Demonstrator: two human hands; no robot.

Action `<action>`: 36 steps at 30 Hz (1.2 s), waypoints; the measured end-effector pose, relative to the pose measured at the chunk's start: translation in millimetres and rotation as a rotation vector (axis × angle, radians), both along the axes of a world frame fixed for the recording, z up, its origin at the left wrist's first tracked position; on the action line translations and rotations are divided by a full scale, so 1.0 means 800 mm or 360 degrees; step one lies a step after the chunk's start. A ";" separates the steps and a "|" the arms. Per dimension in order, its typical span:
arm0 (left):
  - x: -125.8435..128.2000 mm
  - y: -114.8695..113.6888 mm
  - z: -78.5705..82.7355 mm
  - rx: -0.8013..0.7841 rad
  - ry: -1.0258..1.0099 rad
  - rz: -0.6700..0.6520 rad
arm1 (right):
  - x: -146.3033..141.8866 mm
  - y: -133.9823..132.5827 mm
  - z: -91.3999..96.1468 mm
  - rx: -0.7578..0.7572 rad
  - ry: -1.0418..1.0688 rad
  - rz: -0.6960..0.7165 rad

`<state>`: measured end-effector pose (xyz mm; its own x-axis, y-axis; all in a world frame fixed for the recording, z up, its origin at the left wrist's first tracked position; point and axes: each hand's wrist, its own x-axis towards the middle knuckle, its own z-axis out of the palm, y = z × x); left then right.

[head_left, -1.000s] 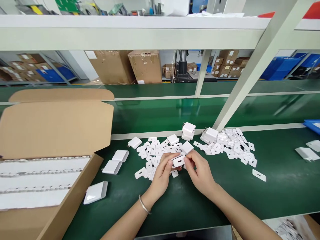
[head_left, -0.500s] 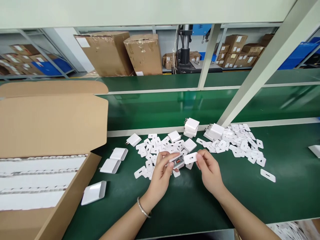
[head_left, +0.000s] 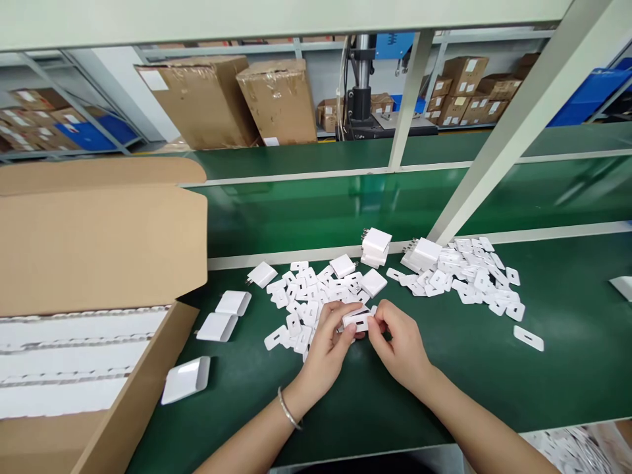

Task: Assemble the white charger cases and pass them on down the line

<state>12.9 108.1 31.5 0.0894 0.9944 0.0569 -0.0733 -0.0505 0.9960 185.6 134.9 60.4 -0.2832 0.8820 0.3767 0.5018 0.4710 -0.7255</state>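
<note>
1. I have the left hand (head_left: 323,349) grasping a white, block-shaped plastic charger housing (head_left: 353,313), thumb low and index finger along its top.
2. With the right hand (head_left: 402,337), I am pinching, between thumb and index finger, one end of a white, rounded plastic plate with a dark slot (head_left: 359,322).
3. I see the plate at the housing's near face, a thin dark gap showing above it; I cannot tell whether it is seated.
4. Both pieces are held over the dark green worktop (head_left: 375,415), just in front of a heap of white slotted plates (head_left: 310,312).
5. To the right of it I see a second heap of white slotted plates (head_left: 482,281), with one loose white plate (head_left: 528,338) nearer me.
6. Behind the hands stand stacked white chargers with metal prongs (head_left: 376,242).
7. At the left I see an open brown cardboard box (head_left: 103,243).
</note>
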 end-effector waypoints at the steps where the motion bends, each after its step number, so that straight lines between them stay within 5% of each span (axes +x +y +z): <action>1: 0.000 0.000 0.001 0.0010 0.0021 0.0011 | 0.001 0.000 0.001 -0.0008 -0.0011 0.0006; 6: 0.000 -0.003 0.005 0.0088 0.0022 -0.0024 | 0.007 0.004 0.004 -0.0435 0.0100 0.0038; 13: -0.002 -0.006 -0.003 0.0142 -0.0013 -0.0152 | 0.005 0.009 -0.006 -0.1016 0.0529 0.0453; 20: -0.011 -0.002 -0.006 0.0290 0.0357 -0.0093 | 0.004 0.008 -0.014 -0.0908 0.0492 0.0354; 36: -0.015 -0.005 -0.007 0.0497 0.0372 -0.0078 | 0.002 0.003 -0.004 -0.0402 0.0010 0.0159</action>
